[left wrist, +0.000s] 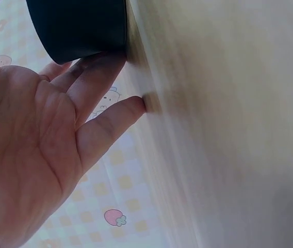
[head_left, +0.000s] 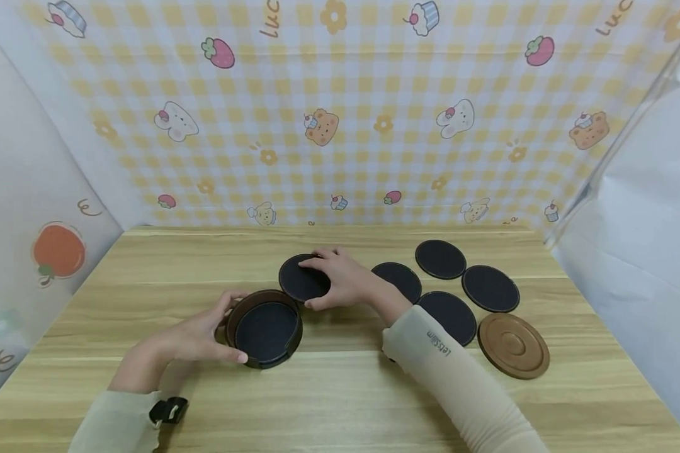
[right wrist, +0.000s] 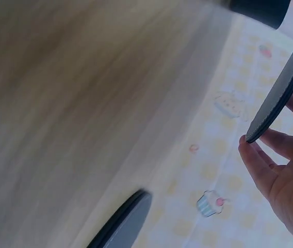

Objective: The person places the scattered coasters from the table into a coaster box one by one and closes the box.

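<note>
My left hand (head_left: 195, 333) holds a round dark coaster holder (head_left: 232, 314) on the table, thumb at its front and fingers around its far side. In the left wrist view the holder's black wall (left wrist: 84, 26) meets the fingers of the left hand (left wrist: 38, 134). A black coaster lies inside, visible through the holder's open top. My right hand (head_left: 348, 280) grips another round black coaster (head_left: 300, 280) by its edge, just behind and right of the holder. The right wrist view shows this coaster (right wrist: 280, 90) tilted and raised off the table, the right hand (right wrist: 291, 181) pinching its rim.
To the right, several black coasters (head_left: 441, 259) lie spread on the wooden table (head_left: 328, 402), one partly behind the right forearm. A brown round disc with ringed grooves (head_left: 512, 346) lies nearest the front right. A yellow checked cloth (head_left: 351, 82) hangs behind the table.
</note>
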`<act>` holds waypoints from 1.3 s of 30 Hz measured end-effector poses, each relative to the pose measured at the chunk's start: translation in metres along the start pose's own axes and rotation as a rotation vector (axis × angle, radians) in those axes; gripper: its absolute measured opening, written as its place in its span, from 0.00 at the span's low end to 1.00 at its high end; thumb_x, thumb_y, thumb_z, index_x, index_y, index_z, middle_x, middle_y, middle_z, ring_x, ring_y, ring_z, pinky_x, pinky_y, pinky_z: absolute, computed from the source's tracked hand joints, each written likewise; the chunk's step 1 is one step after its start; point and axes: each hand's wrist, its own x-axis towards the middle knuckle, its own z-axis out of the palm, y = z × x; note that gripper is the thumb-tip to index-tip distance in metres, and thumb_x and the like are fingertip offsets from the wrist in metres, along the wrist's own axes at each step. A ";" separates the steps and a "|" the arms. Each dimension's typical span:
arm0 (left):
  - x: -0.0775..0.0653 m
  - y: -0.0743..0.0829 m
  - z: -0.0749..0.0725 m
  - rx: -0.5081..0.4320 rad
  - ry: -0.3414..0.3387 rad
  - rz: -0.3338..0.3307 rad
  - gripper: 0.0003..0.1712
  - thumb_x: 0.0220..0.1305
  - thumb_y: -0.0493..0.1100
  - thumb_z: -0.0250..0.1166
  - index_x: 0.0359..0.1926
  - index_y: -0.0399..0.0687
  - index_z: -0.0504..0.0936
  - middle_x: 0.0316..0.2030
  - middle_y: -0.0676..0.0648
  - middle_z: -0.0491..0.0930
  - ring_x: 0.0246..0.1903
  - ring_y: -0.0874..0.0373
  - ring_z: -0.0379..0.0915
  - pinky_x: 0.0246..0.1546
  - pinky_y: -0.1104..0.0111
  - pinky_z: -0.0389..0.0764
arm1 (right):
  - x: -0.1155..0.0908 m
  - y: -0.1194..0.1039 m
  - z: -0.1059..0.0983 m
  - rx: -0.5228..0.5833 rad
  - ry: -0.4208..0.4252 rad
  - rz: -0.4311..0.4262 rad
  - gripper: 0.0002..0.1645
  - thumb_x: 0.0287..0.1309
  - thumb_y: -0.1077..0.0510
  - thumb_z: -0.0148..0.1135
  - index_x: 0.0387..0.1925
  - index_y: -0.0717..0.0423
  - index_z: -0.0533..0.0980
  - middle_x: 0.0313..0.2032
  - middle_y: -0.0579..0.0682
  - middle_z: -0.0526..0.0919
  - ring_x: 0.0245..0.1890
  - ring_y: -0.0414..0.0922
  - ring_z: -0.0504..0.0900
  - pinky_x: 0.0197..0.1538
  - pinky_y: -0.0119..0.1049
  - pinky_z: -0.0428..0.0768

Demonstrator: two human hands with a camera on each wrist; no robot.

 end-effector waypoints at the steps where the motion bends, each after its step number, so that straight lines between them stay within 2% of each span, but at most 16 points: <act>1: 0.000 0.000 0.000 -0.002 0.000 -0.001 0.58 0.52 0.51 0.77 0.72 0.43 0.48 0.66 0.34 0.64 0.69 0.28 0.55 0.60 0.36 0.66 | 0.000 -0.003 0.000 0.006 -0.002 -0.007 0.47 0.52 0.37 0.68 0.72 0.38 0.65 0.76 0.56 0.56 0.75 0.60 0.53 0.68 0.57 0.67; 10: -0.001 0.000 -0.001 0.007 0.004 -0.009 0.58 0.52 0.52 0.77 0.72 0.46 0.48 0.67 0.35 0.64 0.68 0.30 0.58 0.60 0.38 0.67 | -0.003 -0.031 0.004 0.032 -0.001 -0.077 0.46 0.52 0.37 0.70 0.71 0.37 0.66 0.75 0.53 0.57 0.71 0.52 0.58 0.64 0.50 0.72; 23: 0.000 0.001 -0.002 -0.014 -0.011 -0.013 0.58 0.51 0.51 0.78 0.71 0.43 0.47 0.69 0.32 0.62 0.69 0.29 0.57 0.61 0.38 0.65 | -0.004 -0.061 0.023 -0.055 -0.039 -0.188 0.46 0.52 0.34 0.69 0.71 0.36 0.65 0.74 0.50 0.59 0.64 0.47 0.61 0.59 0.38 0.74; 25: 0.000 0.001 -0.002 -0.012 -0.011 -0.010 0.58 0.51 0.51 0.77 0.71 0.43 0.47 0.69 0.32 0.62 0.69 0.30 0.57 0.61 0.41 0.67 | -0.004 -0.064 0.026 -0.067 -0.038 -0.210 0.46 0.52 0.34 0.69 0.71 0.37 0.66 0.74 0.50 0.60 0.63 0.46 0.62 0.58 0.36 0.74; 28: -0.001 0.000 -0.002 -0.012 -0.013 0.001 0.58 0.52 0.51 0.77 0.71 0.45 0.47 0.70 0.33 0.62 0.69 0.33 0.59 0.61 0.51 0.70 | -0.003 -0.067 0.030 -0.083 -0.036 -0.229 0.46 0.52 0.34 0.69 0.71 0.38 0.66 0.74 0.50 0.60 0.63 0.47 0.63 0.57 0.35 0.75; 30: 0.000 -0.001 -0.002 -0.016 -0.013 0.011 0.58 0.52 0.51 0.77 0.72 0.45 0.47 0.70 0.33 0.61 0.69 0.34 0.60 0.61 0.53 0.70 | -0.003 -0.069 0.032 -0.094 -0.040 -0.232 0.47 0.52 0.34 0.69 0.71 0.38 0.66 0.74 0.50 0.60 0.63 0.47 0.63 0.57 0.36 0.76; 39: 0.001 -0.003 -0.001 -0.030 -0.022 0.018 0.58 0.53 0.50 0.77 0.72 0.45 0.46 0.71 0.31 0.59 0.68 0.32 0.59 0.61 0.44 0.68 | 0.000 -0.069 0.037 -0.117 -0.049 -0.228 0.46 0.52 0.33 0.69 0.71 0.38 0.67 0.74 0.50 0.60 0.64 0.46 0.62 0.58 0.35 0.75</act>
